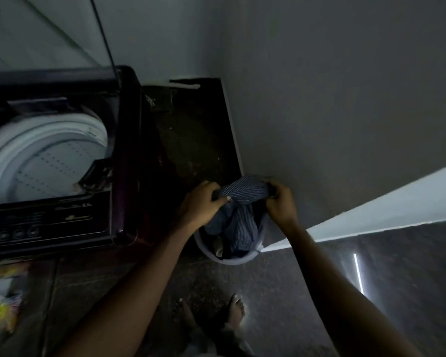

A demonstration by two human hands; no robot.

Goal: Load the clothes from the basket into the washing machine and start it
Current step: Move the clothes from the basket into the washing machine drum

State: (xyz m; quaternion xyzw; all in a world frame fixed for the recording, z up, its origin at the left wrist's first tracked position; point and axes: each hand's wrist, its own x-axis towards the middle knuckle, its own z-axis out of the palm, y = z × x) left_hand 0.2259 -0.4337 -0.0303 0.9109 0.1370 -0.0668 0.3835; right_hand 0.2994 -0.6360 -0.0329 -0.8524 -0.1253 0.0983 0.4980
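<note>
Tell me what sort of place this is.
Probably a home laundry corner. A top-loading washer stands open beside a wall. A laundry basket sits on the floor next to it, and the left hand and right hand grip a striped garment above it.

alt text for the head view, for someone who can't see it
A left hand and a right hand grip a blue striped garment over a round basket of clothes on a dark floor. Left of it stands a top-loading washing machine, lid raised, white drum showing.
</note>
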